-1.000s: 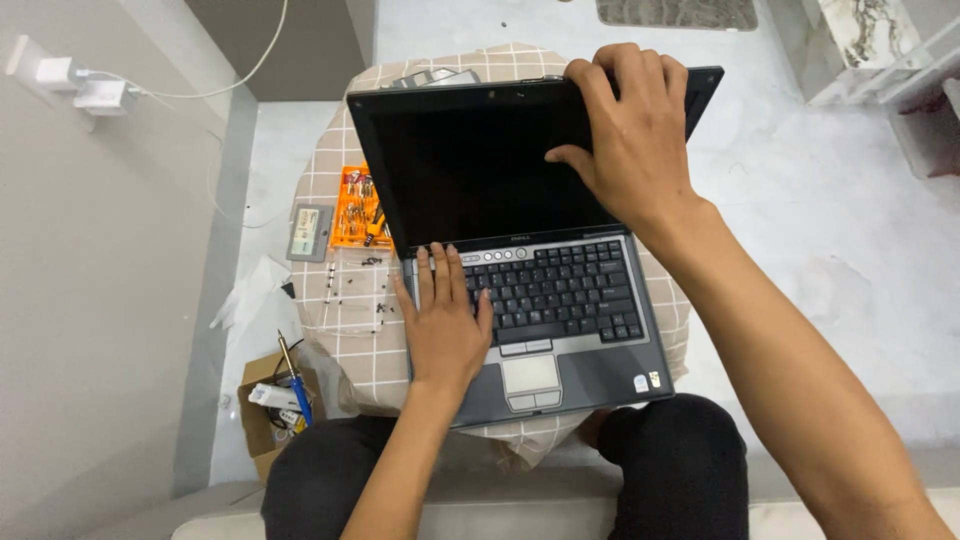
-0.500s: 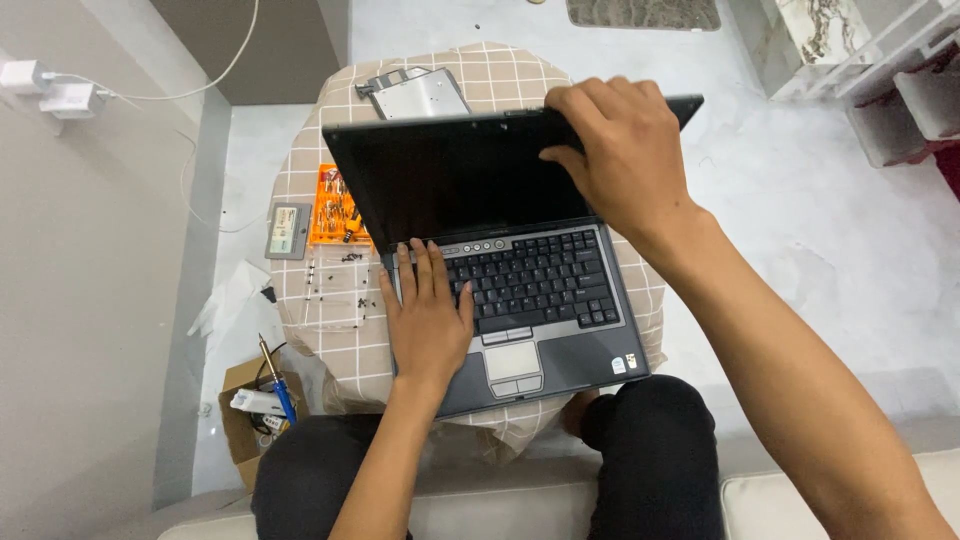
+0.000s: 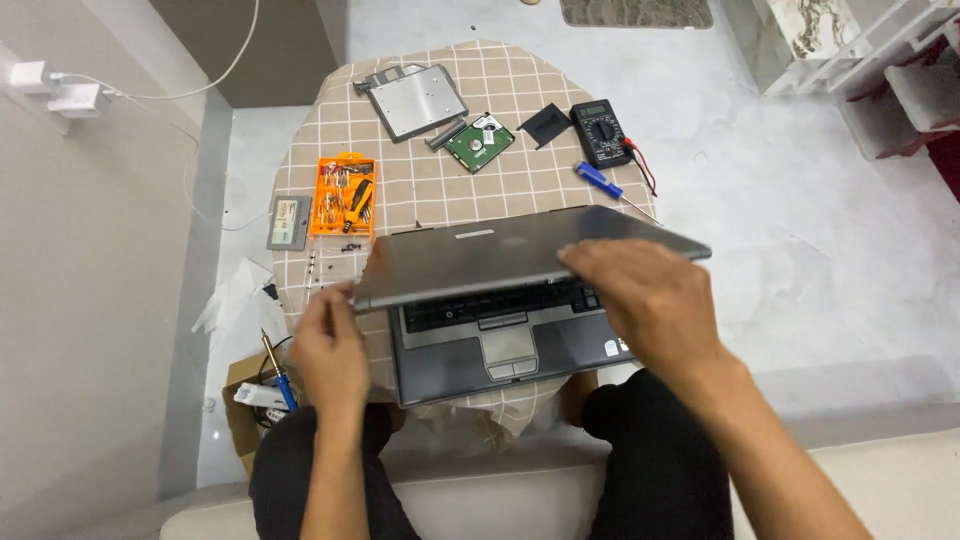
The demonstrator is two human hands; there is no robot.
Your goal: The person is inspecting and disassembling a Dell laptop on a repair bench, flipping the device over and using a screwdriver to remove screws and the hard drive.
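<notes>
Head view, looking down on a small round table (image 3: 520, 80) with a checked cloth, the seated person's knees at 6 o'clock. Grey laptop (image 3: 500, 300) at the near edge of the table, its lid (image 3: 500, 255) tilted low over the keyboard (image 3: 500, 302), with only the front key rows, touchpad and palm rest showing. Right hand (image 3: 650, 305) lies over the lid's front edge toward 3 o'clock, fingers spread and curled onto it, gripping the lid. Left hand (image 3: 330, 350) sits at the lid's 9 o'clock corner, fingertips touching the edge; whether it clasps or merely steadies the corner cannot be told, as the hand is blurred. Step in hand, as judged: closing the lid, nearly flat but not shut. The next move would call for even downward pressure from both hands, fingers drawn clear of the narrowing gap at the palm rest, and the base kept from sliding toward 6 o'clock off the table. Beyond the laptop: orange screwdriver kit (image 3: 342, 195) at 10 o'clock, with loose screws (image 3: 348, 245) just beside it; grey drive tray (image 3: 415, 100) at 11 o'clock; bare hard drive (image 3: 480, 145) at 12 o'clock; black multimeter (image 3: 600, 130) with leads at 1 o'clock; small blue tool (image 3: 598, 180) near it. On the floor at 8 o'clock, a cardboard box (image 3: 245, 410) holding a soldering iron (image 3: 278, 375)
</notes>
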